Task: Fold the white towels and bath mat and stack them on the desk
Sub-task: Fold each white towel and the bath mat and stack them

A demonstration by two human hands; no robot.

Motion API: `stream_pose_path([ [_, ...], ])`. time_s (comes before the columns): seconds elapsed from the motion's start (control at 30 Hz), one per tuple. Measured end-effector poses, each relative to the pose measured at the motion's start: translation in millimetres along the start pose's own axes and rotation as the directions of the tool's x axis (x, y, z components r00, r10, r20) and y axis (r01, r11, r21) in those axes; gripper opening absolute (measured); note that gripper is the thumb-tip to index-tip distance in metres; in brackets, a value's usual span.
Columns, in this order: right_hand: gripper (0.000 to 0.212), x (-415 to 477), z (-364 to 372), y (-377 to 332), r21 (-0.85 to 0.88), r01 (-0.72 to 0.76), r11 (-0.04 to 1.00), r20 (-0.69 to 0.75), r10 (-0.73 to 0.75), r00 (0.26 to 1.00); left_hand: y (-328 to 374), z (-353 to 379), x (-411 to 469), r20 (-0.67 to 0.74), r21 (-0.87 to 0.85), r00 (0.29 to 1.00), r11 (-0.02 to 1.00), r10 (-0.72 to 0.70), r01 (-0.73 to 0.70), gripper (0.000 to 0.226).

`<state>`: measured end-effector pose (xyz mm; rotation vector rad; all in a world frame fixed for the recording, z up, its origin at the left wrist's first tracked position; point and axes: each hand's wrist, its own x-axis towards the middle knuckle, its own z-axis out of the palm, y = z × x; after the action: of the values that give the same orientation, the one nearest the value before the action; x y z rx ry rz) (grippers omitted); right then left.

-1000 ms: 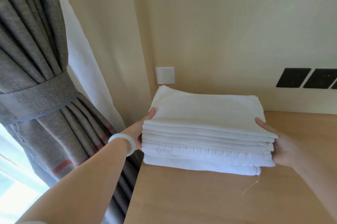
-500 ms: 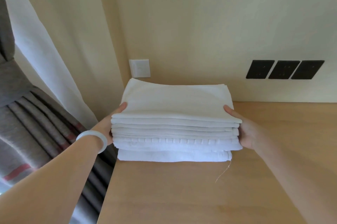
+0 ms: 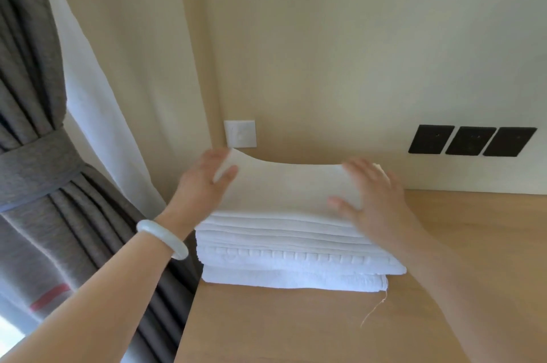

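A stack of folded white towels (image 3: pixel 284 247) sits on the left end of the wooden desk (image 3: pixel 296 324), against the wall. One layer shows a ribbed band along its front edge. My left hand (image 3: pixel 204 185) is at the stack's far left corner, thumb on top of the top towel (image 3: pixel 284 185) and fingers under its lifted edge. My right hand (image 3: pixel 370 194) lies on the right part of the top towel with its fingers spread flat. Both hands are slightly blurred. A loose thread hangs from the bottom layer's front right corner.
A grey tied-back curtain (image 3: pixel 38 173) and a white sheer curtain (image 3: pixel 88 102) hang left of the desk. On the wall are a white switch plate (image 3: pixel 240 133) behind the stack and three black socket plates (image 3: pixel 470 140) to the right. Bare desk extends right and toward me.
Both hands left the sides of the stack and went up to its top. The left now holds the far left corner of the top towel, the right lies flat on it.
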<state>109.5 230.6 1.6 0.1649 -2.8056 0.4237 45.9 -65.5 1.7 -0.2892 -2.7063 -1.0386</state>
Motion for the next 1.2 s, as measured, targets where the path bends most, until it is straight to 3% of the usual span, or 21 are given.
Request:
stream_pose_path([
  [0.03, 0.084, -4.0, 5.4, -12.9, -0.103, 0.156, 0.982, 0.079, -0.148, 0.986, 4.9, 5.8, -2.3, 0.124, 0.143, 0.982, 0.976, 0.145, -0.163, 0.065],
  [0.1, 0.099, -10.2, 28.7, -13.9, -0.187, 0.32, 0.929, 0.263, -0.267, 0.927, -8.9, 23.6, -5.2, 0.381, 0.38, 0.911, 0.873, 0.155, -0.307, 0.075],
  [0.2, 0.104, -10.5, 57.9, 23.5, -0.188, 0.367, 0.911, 0.305, -0.301, 0.903, -36.3, 40.9, -15.3, 0.428, 0.466, 0.904, 0.853, 0.016, -0.236, 0.075],
  [0.3, 0.099, 2.2, 58.8, 43.2, -0.155, 0.37, 0.916, 0.318, -0.308, 0.897, -46.0, 48.5, -23.2, 0.362, 0.462, 0.932, 0.868, 0.002, -0.182, 0.075],
  [0.37, 0.1, 10.1, 48.4, 39.6, -0.027, 0.355, 0.935, 0.395, -0.316, 0.863, -45.4, 46.4, -20.4, 0.366, 0.506, 0.931, 0.842, -0.016, -0.185, 0.077],
  [0.47, 0.095, 9.7, 22.1, 43.8, 0.193, 0.17, 0.966, 0.518, -0.247, 0.819, -38.3, 37.6, -14.5, 0.417, 0.555, 0.909, 0.797, -0.018, -0.239, 0.083],
  [0.57, 0.08, -3.0, 3.3, 62.8, 0.232, 0.047, 0.972, 0.531, -0.167, 0.831, -29.5, 27.7, -15.6, 0.481, 0.532, 0.874, 0.766, 0.076, -0.359, 0.086],
  [0.67, 0.064, -14.4, -8.6, 80.4, 0.265, -0.024, 0.964, 0.467, -0.106, 0.878, -25.3, 18.9, -21.5, 0.589, 0.401, 0.778, 0.756, 0.22, -0.517, 0.073],
  [0.77, 0.052, -24.0, -15.7, 84.7, 0.19, -0.022, 0.982, 0.408, -0.059, 0.911, -29.6, 11.2, -24.9, 0.632, 0.314, 0.734, 0.784, 0.248, -0.535, 0.064],
  [0.97, 0.063, -40.7, -0.3, 80.0, -0.099, 0.136, 0.986, 0.262, -0.107, 0.959, -40.6, 0.8, -33.6, 0.535, 0.244, 0.797, 0.851, 0.281, -0.464, 0.056],
  [1.1, 0.066, -48.0, 17.4, 73.0, -0.165, 0.2, 0.966, 0.031, -0.197, 0.98, -46.2, -1.0, -49.3, 0.378, 0.084, 0.92, 0.985, 0.107, -0.149, 0.059],
  [1.2, 0.075, -45.8, 32.5, 74.0, -0.245, 0.24, 0.939, -0.038, -0.257, 0.966, -53.3, -5.1, -56.6, 0.343, -0.019, 0.934, 0.994, 0.103, -0.103, 0.052],
])
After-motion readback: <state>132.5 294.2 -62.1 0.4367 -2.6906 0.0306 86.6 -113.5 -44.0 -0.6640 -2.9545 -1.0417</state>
